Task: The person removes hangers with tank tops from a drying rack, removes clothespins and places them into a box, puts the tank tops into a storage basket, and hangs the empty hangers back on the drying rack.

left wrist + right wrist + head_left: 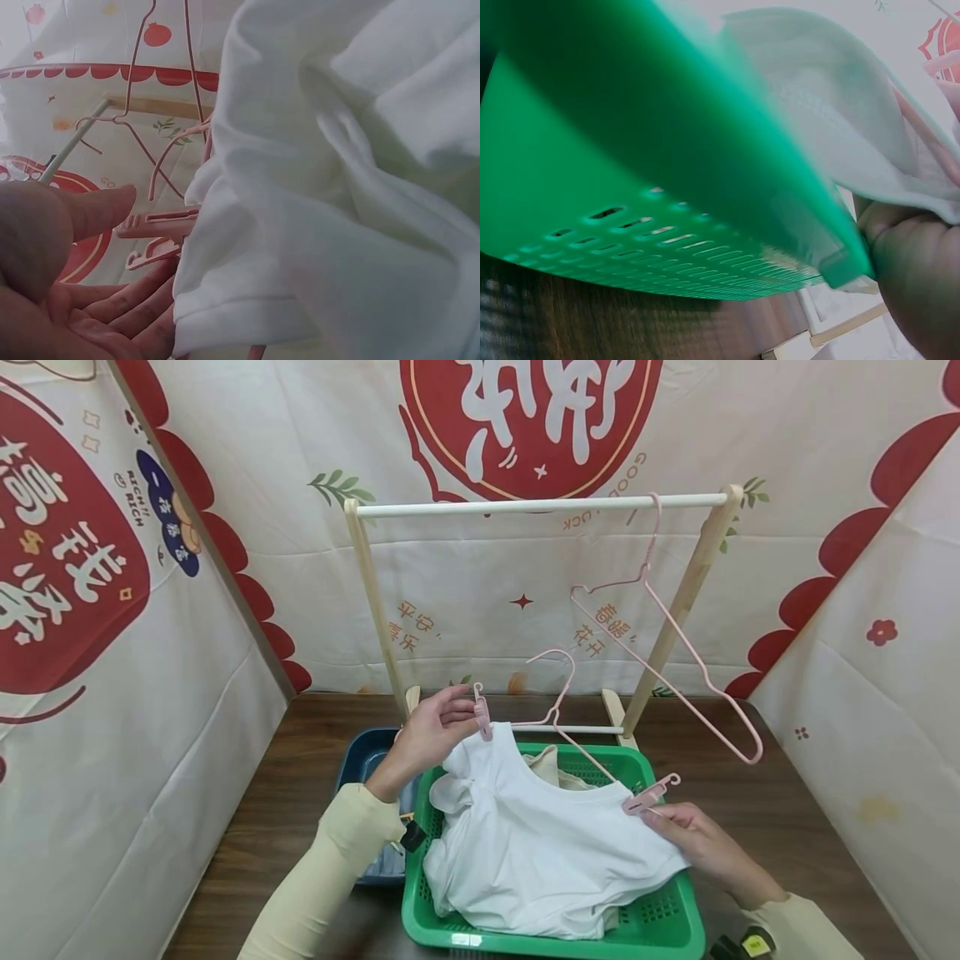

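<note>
A white T-shirt [547,835] lies over the green basket [551,946], with a pink hanger [558,717] inside its neck, the hook standing out. One pink clothespin [482,714] sits on the left shoulder and another pink clothespin [651,795] on the right shoulder. My left hand [431,731] is beside the left clothespin; in the left wrist view its thumb and straight fingers [142,307] are spread apart around the clip's end. My right hand [697,839] pinches the shirt's right shoulder just below the other clothespin.
Behind the basket stands a wooden rack with a white top rail [540,507]. An empty pink hanger [675,635] hangs from the rail's right part. A dark blue basket [367,756] with clothing stands left of the green one, on a brown wooden table [247,860]. Printed cloth walls surround it.
</note>
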`<state>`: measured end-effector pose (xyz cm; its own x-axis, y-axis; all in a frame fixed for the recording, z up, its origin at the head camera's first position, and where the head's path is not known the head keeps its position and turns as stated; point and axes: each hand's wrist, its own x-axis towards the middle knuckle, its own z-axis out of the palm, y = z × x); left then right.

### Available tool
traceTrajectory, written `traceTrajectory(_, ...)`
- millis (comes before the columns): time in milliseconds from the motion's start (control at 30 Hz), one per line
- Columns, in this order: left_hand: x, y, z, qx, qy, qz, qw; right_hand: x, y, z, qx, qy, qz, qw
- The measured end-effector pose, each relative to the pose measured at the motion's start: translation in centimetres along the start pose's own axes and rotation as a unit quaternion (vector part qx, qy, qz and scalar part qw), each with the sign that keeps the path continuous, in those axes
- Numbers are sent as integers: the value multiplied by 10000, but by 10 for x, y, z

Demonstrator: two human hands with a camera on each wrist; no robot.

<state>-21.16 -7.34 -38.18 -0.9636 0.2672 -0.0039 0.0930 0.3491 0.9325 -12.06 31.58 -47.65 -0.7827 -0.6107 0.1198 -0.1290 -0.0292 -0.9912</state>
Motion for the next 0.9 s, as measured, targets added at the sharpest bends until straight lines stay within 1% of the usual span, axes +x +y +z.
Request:
traceTrajectory(267, 2, -1, 1, -155, -78, 256, 9995, 1, 0, 0, -93, -55, -102, 9999)
traceTrajectory(500, 1, -2, 1, 177, 19, 351, 9992, 0, -2, -2, -176, -57, 58, 9998)
traceTrajectory(567, 0, -2, 1, 190, 22, 345, 9992, 0, -2, -3, -180, -63, 67, 9998)
traceTrajectory(667, -1, -2, 2, 110, 17, 314, 9994, 0, -1, -2, -258, 7, 11, 9997)
traceTrajectory(833, -1, -3, 3, -86, 45, 390, 9992, -2, 2, -1, -536, 210, -24, 9983)
traceTrajectory(900, -2, -2, 3, -97, 72, 384, 9992, -3, 2, -1, -591, 222, -23, 9980)
